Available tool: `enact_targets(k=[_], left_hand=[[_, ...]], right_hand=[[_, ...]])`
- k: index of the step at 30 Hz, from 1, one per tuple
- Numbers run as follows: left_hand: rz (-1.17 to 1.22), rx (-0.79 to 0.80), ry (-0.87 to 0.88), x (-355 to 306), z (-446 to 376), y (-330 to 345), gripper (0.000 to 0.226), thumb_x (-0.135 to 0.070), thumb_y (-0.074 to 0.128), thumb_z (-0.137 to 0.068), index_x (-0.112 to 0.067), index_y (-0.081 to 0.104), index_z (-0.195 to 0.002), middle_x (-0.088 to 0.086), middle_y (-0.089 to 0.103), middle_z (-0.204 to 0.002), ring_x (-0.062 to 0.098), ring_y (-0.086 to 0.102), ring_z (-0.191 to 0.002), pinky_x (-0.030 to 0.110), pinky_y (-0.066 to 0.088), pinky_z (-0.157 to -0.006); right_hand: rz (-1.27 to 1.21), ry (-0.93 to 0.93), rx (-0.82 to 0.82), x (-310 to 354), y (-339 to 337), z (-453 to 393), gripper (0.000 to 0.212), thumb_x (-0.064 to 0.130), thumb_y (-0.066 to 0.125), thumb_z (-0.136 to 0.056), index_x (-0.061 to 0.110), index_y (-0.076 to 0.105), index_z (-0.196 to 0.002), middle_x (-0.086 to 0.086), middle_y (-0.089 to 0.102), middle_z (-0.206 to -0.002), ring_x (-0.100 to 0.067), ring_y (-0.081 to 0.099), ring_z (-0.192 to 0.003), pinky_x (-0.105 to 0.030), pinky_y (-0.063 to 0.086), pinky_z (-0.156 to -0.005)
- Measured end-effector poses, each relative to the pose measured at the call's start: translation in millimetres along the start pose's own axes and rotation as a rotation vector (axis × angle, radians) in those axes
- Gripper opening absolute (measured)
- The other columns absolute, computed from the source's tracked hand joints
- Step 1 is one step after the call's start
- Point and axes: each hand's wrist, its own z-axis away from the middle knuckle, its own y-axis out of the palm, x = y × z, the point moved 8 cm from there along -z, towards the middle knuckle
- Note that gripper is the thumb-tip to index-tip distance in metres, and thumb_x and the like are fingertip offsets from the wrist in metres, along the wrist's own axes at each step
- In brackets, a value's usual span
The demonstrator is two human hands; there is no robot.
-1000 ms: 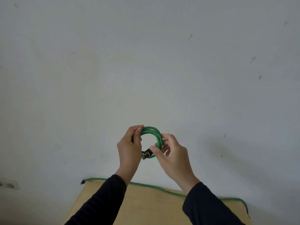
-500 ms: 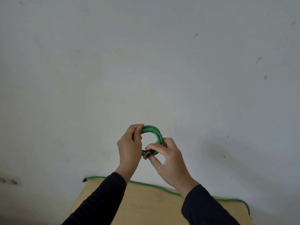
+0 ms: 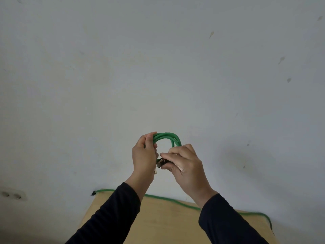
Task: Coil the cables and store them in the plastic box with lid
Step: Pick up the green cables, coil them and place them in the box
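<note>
- The left hand point(image 3: 144, 155) is gripping the left side of the coil point(image 3: 167, 138); its fingers point(image 3: 149, 140) are curling round the green loops, with the thumb lying along their near side.
- The right hand point(image 3: 186, 164) is closing on the coil's right and lower part; its fingers point(image 3: 177, 152) are bending inward and pinching the plug point(image 3: 160, 162) at the coil's bottom, between thumb and forefinger; the plug is showing as a small dark and metallic tip just beside the left palm.
- The coil is being held in the air in front of the wall point(image 3: 158, 67), above the far edge of the surface point(image 3: 167, 222); only its upper arc is showing, several green strands lying side by side; the rest is sitting behind the two hands.
- A second cable point(image 3: 175, 202), also green, is lying loose and uncoiled along the far edge of the surface, running from a dark end point(image 3: 93, 193) at the left corner across to the right corner, where it is bending down over the side.
- Both sleeves point(image 3: 112, 217) are dark and are reaching up from the bottom of the view.
- A socket point(image 3: 12, 195) is sitting low on the wall at the far left; the wall is carrying a few small marks at the upper right.
- No box or other container is showing in the view, so where it is standing cannot be told.
</note>
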Motion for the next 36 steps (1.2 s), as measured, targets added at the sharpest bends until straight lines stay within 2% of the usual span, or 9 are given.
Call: enact_targets(k=[4, 9, 16, 21, 23, 27, 31, 34, 36], left_hand=[[0.105, 0.014, -0.015, 4, 0, -2, 0.027, -0.032, 0.042, -0.098, -0.028, 0.067, -0.089, -0.002, 0.047, -0.067, 0.006, 0.039, -0.042, 0.024, 0.036, -0.043], [0.088, 0.089, 0.059, -4, 6, 4, 0.025, -0.035, 0.041, -0.097, -0.029, 0.066, -0.094, -0.003, 0.047, -0.067, 0.006, 0.04, -0.046, 0.026, 0.033, -0.045], [0.154, 0.19, 0.079, -4, 6, 8, 0.027, -0.026, 0.041, -0.099, -0.017, 0.066, -0.099, 0.0, 0.046, -0.066, 0.006, 0.036, -0.048, 0.017, 0.037, -0.047], [0.049, 0.319, 0.089, 4, 10, 15, 0.029, -0.026, 0.041, -0.099, -0.019, 0.068, -0.097, -0.001, 0.05, -0.068, 0.008, 0.038, -0.051, 0.021, 0.038, -0.052], [0.013, 0.325, 0.076, 11, 12, 12, 0.03, -0.027, 0.039, -0.099, -0.022, 0.069, -0.098, -0.002, 0.053, -0.069, 0.009, 0.042, -0.054, 0.024, 0.04, -0.055], [-0.094, 0.255, 0.016, 35, 22, -6, 0.027, -0.024, 0.04, -0.099, -0.03, 0.066, -0.104, -0.001, 0.062, -0.081, 0.01, 0.053, -0.069, 0.025, 0.045, -0.059], [-0.082, 0.185, -0.119, 78, 44, -31, 0.024, -0.022, 0.048, -0.096, -0.027, 0.067, -0.11, -0.001, 0.067, -0.083, 0.007, 0.062, -0.074, 0.021, 0.048, -0.063], [-0.094, 0.157, -0.209, 117, 68, -46, 0.024, -0.022, 0.05, -0.095, -0.028, 0.066, -0.111, -0.002, 0.069, -0.082, 0.004, 0.062, -0.069, 0.018, 0.047, -0.053], [-0.098, 0.142, -0.269, 143, 87, -54, 0.024, -0.02, 0.051, -0.095, -0.025, 0.067, -0.112, 0.0, 0.071, -0.086, 0.003, 0.065, -0.072, 0.022, 0.05, -0.062]], right_hand=[[-0.077, 0.032, 0.063, -3, 1, 2, 0.021, 0.026, 0.061, -0.085, 0.018, 0.07, -0.101, 0.002, 0.058, -0.088, -0.009, 0.046, -0.083, -0.009, 0.037, -0.076], [-0.182, 0.26, -0.068, -14, -9, 2, 0.015, 0.026, 0.069, -0.078, 0.023, 0.074, -0.092, 0.003, 0.045, -0.086, -0.005, 0.048, -0.079, -0.009, 0.04, -0.075], [-0.125, 0.324, -0.11, -21, -9, 5, 0.036, 0.039, 0.047, -0.088, 0.032, 0.058, -0.121, -0.002, 0.046, -0.098, -0.005, 0.05, -0.088, -0.006, 0.038, -0.078], [-0.152, 0.37, -0.065, -23, 3, 9, 0.042, 0.025, 0.042, -0.095, 0.037, 0.039, -0.135, 0.002, 0.051, -0.081, -0.01, 0.051, -0.071, -0.01, 0.041, -0.07], [-0.118, 0.392, -0.085, -24, 6, 14, 0.043, 0.018, 0.042, -0.096, 0.036, 0.039, -0.135, -0.001, 0.05, -0.077, -0.014, 0.048, -0.069, -0.014, 0.043, -0.066], [-0.21, 0.578, -0.069, -33, 21, 39, 0.039, 0.03, 0.04, -0.096, 0.045, 0.042, -0.132, 0.003, 0.057, -0.093, -0.028, 0.062, -0.073, -0.046, 0.055, -0.072], [-0.152, 0.725, -0.061, -29, 26, 80, 0.03, 0.028, 0.045, -0.095, 0.034, 0.048, -0.125, 0.008, 0.062, -0.109, -0.016, 0.061, -0.094, -0.039, 0.05, -0.089], [-0.105, 0.831, -0.046, -28, 31, 127, 0.026, 0.03, 0.05, -0.094, 0.031, 0.053, -0.119, 0.007, 0.064, -0.104, -0.017, 0.063, -0.087, -0.043, 0.053, -0.083], [-0.083, 0.914, -0.032, -28, 35, 162, 0.025, 0.033, 0.05, -0.093, 0.035, 0.053, -0.118, 0.005, 0.065, -0.108, -0.024, 0.066, -0.088, -0.046, 0.054, -0.081]])
